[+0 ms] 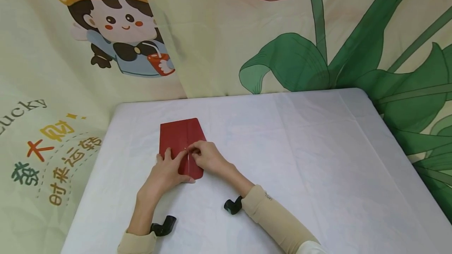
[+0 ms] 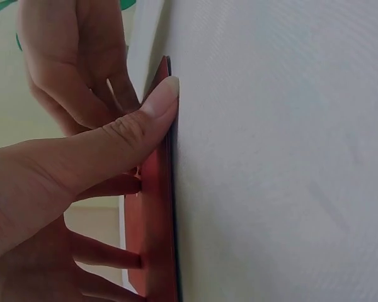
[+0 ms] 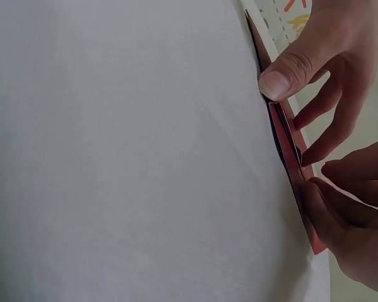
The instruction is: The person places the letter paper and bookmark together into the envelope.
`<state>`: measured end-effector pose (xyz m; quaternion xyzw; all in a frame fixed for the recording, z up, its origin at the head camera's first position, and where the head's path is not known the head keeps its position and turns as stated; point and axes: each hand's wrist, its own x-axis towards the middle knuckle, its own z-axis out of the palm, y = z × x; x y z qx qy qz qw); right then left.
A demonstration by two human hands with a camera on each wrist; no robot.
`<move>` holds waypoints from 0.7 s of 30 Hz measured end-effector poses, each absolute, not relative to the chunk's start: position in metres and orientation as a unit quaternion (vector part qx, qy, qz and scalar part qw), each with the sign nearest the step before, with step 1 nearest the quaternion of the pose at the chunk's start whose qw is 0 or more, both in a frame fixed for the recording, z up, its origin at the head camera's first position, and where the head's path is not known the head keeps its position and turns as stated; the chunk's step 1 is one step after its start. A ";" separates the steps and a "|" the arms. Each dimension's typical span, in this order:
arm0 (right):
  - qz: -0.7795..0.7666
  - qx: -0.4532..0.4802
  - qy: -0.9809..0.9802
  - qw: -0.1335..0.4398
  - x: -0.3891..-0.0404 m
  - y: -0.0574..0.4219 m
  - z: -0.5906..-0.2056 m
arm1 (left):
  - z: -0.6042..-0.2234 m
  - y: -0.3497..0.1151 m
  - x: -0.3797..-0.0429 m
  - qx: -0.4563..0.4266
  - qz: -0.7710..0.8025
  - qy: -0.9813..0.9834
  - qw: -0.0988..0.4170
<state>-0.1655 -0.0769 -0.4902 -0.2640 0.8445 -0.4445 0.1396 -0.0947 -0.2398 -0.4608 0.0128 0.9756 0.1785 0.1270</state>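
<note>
A flat red folder-like item (image 1: 178,136) with rounded right-hand corners lies on the white table, a lengthwise seam or flap edge running down it. My left hand (image 1: 166,171) rests across its near part, fingers spread on top; in the left wrist view the thumb (image 2: 135,129) lies at its near edge. At the seam, my right hand (image 1: 208,158) has thumb and forefinger curled, pinching along the flap edge beside the left forefinger. A small pale spot shows there, too small to identify. In the right wrist view, a narrow dark gap opens between the red layers (image 3: 283,135).
The white-covered table (image 1: 300,159) extends widely to the right of the hands. Behind it hangs a printed curtain (image 1: 212,38) with a cartoon figure and plants. A black device (image 1: 164,226) sits at the left wrist, another black device (image 1: 233,205) at the right.
</note>
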 end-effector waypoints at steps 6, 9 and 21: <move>-0.322 -0.343 0.875 0.116 -0.161 -0.080 -0.490 | -0.462 -0.239 -0.096 0.022 0.160 0.979 0.125; -0.244 -0.376 0.889 0.091 -0.158 -0.082 -0.490 | -0.461 -0.239 -0.097 0.026 0.149 0.981 0.117; -0.169 -0.411 0.890 0.105 -0.153 -0.069 -0.489 | -0.462 -0.241 -0.106 0.030 0.130 0.983 0.125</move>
